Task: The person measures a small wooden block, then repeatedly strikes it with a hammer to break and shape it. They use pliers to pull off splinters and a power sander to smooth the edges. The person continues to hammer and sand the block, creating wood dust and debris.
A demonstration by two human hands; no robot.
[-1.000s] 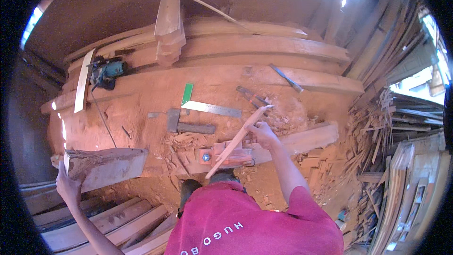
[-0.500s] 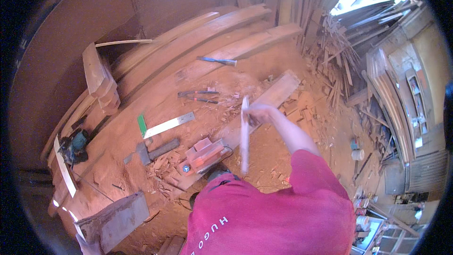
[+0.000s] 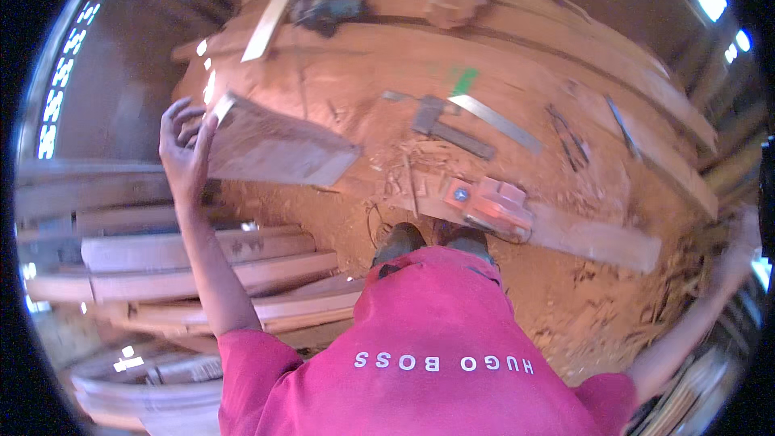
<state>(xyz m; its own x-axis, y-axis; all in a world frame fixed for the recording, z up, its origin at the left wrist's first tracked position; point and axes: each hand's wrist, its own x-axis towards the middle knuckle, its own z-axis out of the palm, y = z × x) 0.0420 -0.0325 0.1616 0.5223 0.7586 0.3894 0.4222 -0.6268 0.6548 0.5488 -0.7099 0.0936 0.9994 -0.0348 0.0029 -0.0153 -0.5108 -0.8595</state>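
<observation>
My left hand is raised at the left with its fingers apart. Its thumb is beside the lit end of a wide grey-brown board; whether it touches the board I cannot tell. Far out at the right rim is my right hand, smeared by motion, so its fingers and anything in them do not show. Before my legs, a red-orange power tool sits on a long plank. Beyond it lie a hammer and a try square with a green handle.
Pincers and a blue chisel lie to the right among sawdust. A teal power tool and a pale strip are at the back. Stacked planks fill the left side. Wood chips lie beside the red-orange tool.
My view has swung left, so the bench things appear turned. My right arm has stretched out to the right; the pale stick it held no longer shows. My left hand has come into clear view.
</observation>
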